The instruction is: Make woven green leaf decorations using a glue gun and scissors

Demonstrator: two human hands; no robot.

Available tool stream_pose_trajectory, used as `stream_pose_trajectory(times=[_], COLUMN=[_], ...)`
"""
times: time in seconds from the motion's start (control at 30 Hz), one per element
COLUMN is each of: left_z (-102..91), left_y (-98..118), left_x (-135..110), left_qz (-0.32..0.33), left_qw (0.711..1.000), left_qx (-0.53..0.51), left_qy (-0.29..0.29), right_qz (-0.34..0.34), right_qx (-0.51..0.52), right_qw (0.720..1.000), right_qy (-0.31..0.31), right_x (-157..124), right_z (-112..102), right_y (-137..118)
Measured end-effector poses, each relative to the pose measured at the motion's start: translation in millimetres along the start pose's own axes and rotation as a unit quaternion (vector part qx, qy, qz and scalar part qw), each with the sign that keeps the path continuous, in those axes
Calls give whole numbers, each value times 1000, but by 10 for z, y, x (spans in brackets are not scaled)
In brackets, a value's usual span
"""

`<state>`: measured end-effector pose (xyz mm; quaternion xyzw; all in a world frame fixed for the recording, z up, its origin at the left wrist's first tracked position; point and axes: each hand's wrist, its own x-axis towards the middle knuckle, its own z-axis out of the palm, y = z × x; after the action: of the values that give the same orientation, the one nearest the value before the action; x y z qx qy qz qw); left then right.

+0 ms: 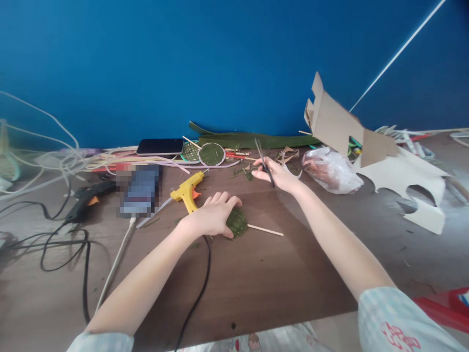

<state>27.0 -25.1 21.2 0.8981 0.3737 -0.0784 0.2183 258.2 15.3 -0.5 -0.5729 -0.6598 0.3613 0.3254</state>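
Observation:
My left hand [214, 216] rests low over the table, with thumb and index finger around the near side of a small round green woven fan [239, 223]. A thin pale stick [266, 230] runs from the fan to the right. Part of the fan is hidden under my fingers. Farther back, my right hand [277, 174] is closed on a pair of dark scissors [268, 171], whose blades point up and away. Green leaf scraps [248, 172] lie just left of the scissors. A yellow glue gun [189, 192] lies directly beyond my left hand.
Another round fan [211, 154], long green leaves [252, 141] and a dark phone [160, 146] lie along the blue wall. At left are a second phone [141, 188], a black glue gun [86, 199] and cables. At right stand a plastic bag [331, 170] and cut cardboard [388, 166].

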Motion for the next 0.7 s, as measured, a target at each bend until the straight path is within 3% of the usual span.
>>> stream_pose_trajectory(times=[0.27,0.47,0.57,0.7], left_z=[-9,7,-19,-34], left_y=[-154,-328,-339,-283], left_x=[50,99,108,107], left_qz=[82,38,27,61], left_qw=[996,994,994,992], left_qx=[-15,-2,-25,-62], left_qy=[32,99,98,89], right_qz=[47,39,39,63], right_qx=[-241,-314,-321,-337], right_qw=[962,941,938,933], right_qy=[-117,-121,-122,-111], right_x=[-236,-289,-281,-271], right_z=[-207,-133,-95,-45], right_y=[-51,-87,-77,-70])
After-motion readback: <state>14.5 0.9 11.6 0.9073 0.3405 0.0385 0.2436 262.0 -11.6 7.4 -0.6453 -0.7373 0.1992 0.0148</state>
